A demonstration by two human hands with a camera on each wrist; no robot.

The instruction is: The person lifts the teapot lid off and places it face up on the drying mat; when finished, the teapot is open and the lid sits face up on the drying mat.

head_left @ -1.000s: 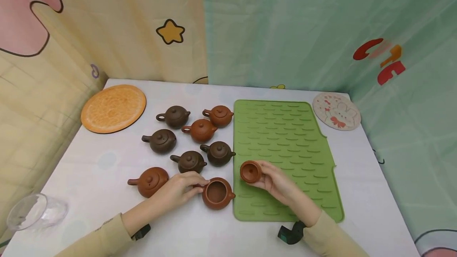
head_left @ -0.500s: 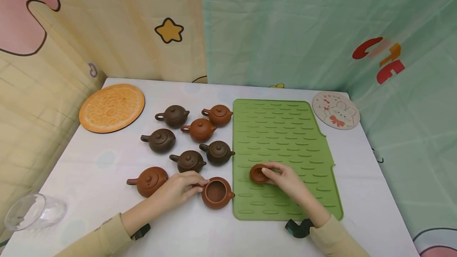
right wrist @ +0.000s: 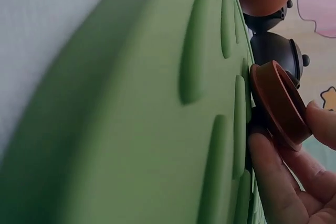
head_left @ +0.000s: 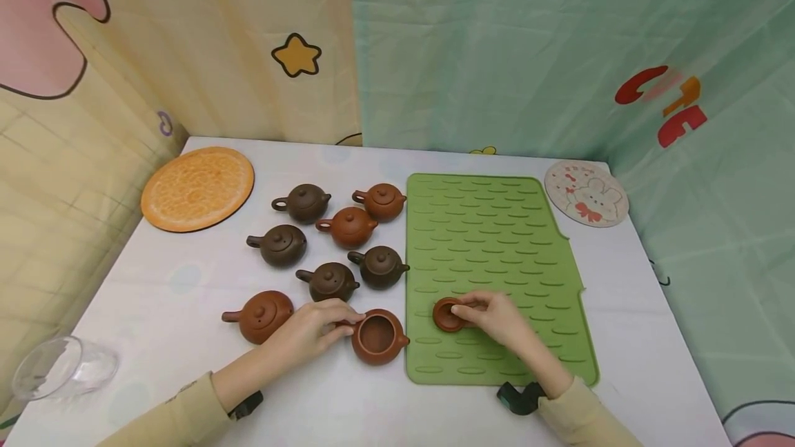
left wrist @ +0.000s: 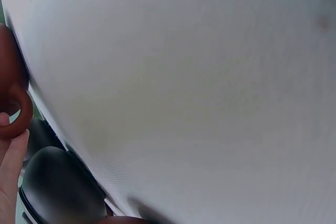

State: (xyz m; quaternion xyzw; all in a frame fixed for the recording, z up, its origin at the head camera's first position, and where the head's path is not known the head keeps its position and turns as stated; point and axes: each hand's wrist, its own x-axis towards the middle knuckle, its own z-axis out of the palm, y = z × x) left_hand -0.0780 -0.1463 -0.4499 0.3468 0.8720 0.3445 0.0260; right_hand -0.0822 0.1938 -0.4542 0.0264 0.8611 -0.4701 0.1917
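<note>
My left hand point(head_left: 323, 323) pinches the ring handle of a lidless reddish-brown teapot point(head_left: 365, 350) on the white table, its spout pointing right. In the left wrist view the fingertips touch that handle point(left wrist: 25, 109). Over the green mat point(head_left: 491, 226), my right hand point(head_left: 497, 319) holds a small reddish-brown teapot lid point(head_left: 444, 323), hollow side up. Thumb and fingers pinch its rim, and in the right wrist view the lid point(right wrist: 275, 103) is right at the mat's surface. The lid's knob is hidden beneath it.
Several lidded teapots stand left of the mat, among them a dark one point(head_left: 381, 267) and a reddish one point(head_left: 263, 316). A clear cup point(head_left: 68, 368) lies at the left edge. An orange round mat point(head_left: 197, 188) and a rabbit coaster point(head_left: 586, 193) lie toward the back.
The right hand has moved slightly right and lower onto the mat with the lid, its hold shifting so the thumb reaches over the rim. The left hand and teapot have stayed put.
</note>
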